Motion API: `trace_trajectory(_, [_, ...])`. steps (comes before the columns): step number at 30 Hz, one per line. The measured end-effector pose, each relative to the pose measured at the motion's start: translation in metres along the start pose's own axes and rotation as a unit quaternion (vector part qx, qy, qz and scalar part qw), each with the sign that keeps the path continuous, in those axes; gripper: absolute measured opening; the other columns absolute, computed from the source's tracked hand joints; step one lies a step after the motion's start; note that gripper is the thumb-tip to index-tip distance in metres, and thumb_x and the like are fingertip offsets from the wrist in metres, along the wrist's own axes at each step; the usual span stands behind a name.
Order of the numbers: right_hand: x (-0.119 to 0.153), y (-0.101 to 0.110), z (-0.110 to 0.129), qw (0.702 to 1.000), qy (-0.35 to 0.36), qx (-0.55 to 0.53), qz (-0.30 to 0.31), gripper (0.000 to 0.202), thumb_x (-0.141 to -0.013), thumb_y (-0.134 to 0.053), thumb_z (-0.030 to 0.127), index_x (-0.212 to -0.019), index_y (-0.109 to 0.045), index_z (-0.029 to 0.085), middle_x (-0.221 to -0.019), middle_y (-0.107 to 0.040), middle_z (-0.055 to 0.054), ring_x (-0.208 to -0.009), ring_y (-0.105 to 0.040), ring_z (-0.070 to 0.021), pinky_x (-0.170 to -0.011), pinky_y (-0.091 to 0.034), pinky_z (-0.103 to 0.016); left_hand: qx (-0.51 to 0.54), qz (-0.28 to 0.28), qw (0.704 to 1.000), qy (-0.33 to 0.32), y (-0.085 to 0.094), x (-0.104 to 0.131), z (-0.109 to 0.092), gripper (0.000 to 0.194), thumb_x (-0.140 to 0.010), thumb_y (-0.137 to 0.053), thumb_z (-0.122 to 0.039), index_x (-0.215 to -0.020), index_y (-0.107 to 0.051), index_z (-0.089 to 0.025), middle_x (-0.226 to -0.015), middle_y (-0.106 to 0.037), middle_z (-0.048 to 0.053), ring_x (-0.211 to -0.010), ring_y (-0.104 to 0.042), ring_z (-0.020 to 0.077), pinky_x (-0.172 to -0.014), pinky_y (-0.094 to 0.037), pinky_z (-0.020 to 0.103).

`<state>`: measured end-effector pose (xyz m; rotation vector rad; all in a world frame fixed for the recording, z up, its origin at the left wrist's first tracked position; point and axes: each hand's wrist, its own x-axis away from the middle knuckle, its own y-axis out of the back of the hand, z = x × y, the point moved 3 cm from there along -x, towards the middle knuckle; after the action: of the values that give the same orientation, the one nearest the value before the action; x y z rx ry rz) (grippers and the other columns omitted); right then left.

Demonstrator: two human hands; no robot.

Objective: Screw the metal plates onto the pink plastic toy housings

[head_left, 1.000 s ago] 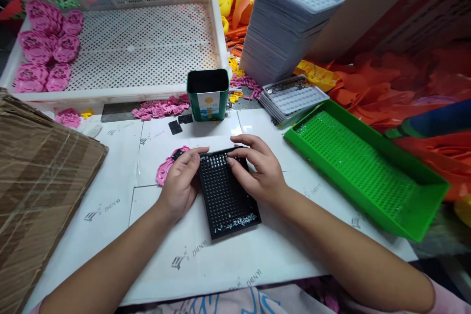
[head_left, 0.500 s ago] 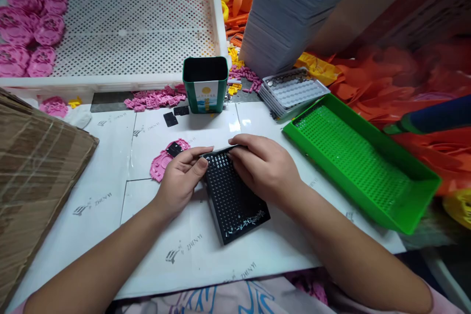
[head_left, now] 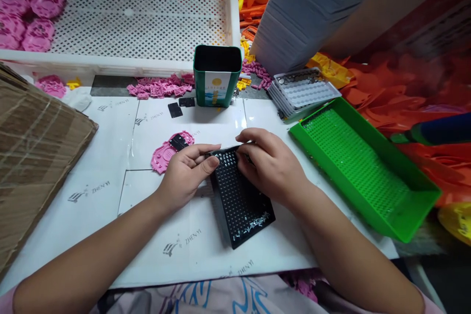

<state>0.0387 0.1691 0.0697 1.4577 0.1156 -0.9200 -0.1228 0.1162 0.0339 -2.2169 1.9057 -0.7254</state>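
Note:
A black perforated tray (head_left: 246, 196) lies tilted between my hands over the white table sheet. Small shiny metal pieces (head_left: 253, 223) are heaped along its near edge, and more fill the holes at its far end. My left hand (head_left: 189, 169) grips the tray's far left corner, thumb on top. Over the far right part, my right hand (head_left: 270, 164) has its fingers bent and pressed together; their tips cover whatever they pinch. Left of the tray rests a pink plastic part (head_left: 162, 158) with a black plate (head_left: 178, 143) on top.
A green tin (head_left: 218, 78) stands ahead, beside loose black plates (head_left: 175, 110) and pink pieces (head_left: 162, 87). At right sits a green perforated tray (head_left: 362, 167). A cardboard box (head_left: 40, 157) blocks the left; a white crate (head_left: 147, 10) and stacked trays (head_left: 309, 10) stand behind.
The camera view has shifted a little, so most of the scene appears further right. My hands keep much the same places on the black tray.

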Motion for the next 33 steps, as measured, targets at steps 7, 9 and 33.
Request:
trace_trajectory(7, [0.001,0.0,-0.003,0.998,-0.013,-0.049,0.021,0.01,-0.085,-0.053,0.012,-0.087,-0.056,0.021,-0.101,-0.067,-0.013,-0.093,-0.064,-0.0228,-0.075,-0.058,-0.038,0.003,0.011,1.0,-0.002,-0.001,0.0,0.0,0.036,-0.064,-0.087,-0.044,-0.087,-0.077,-0.02,-0.058,-0.061,0.0,-0.063,-0.063,0.015,-0.056,-0.051,0.023])
trace_trajectory(9, [0.0,0.002,-0.005,0.997,-0.021,-0.073,0.016,0.011,-0.084,-0.053,0.011,-0.086,-0.054,0.022,-0.101,-0.065,-0.013,-0.094,-0.064,-0.0221,-0.076,-0.058,-0.039,0.001,0.009,1.0,-0.002,-0.001,0.0,0.0,0.035,-0.064,-0.087,-0.045,-0.087,-0.077,-0.02,-0.058,-0.061,0.0,-0.063,-0.063,0.0151,-0.057,-0.051,0.023])
trace_trajectory(33, [0.002,-0.002,0.001,0.998,-0.027,-0.048,-0.017,0.011,-0.087,-0.053,0.013,-0.088,-0.057,0.023,-0.105,-0.068,-0.012,-0.094,-0.065,-0.0225,-0.076,-0.056,-0.039,0.0,0.017,1.0,0.008,-0.002,0.001,0.002,0.039,-0.064,-0.088,-0.041,-0.093,-0.076,-0.018,-0.07,-0.069,0.003,-0.063,-0.063,0.0131,-0.061,-0.052,0.023])
